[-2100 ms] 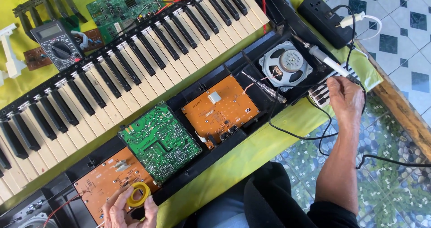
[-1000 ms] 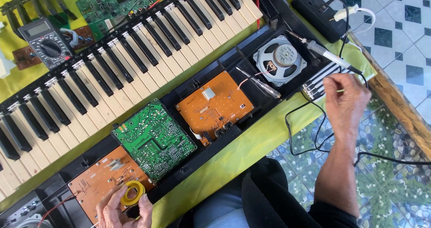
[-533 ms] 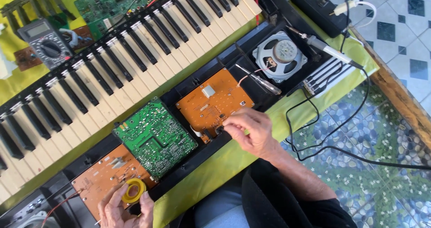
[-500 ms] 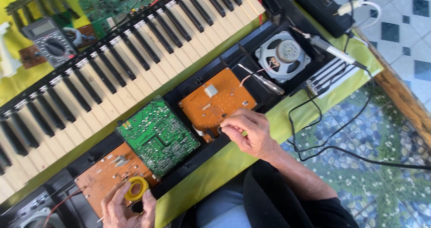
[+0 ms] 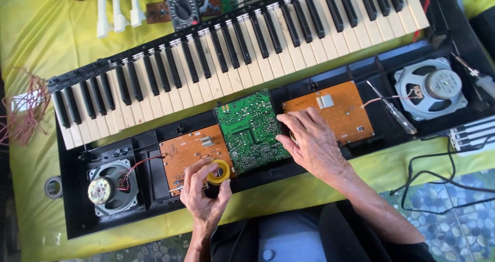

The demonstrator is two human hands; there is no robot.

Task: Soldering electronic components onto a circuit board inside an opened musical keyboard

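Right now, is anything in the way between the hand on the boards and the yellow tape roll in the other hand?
Only flat things. The right hand rests across the green circuit board and an orange board. The left hand pinches the yellow tape roll just beside the green board's lower left corner. Nothing tall stands between them.
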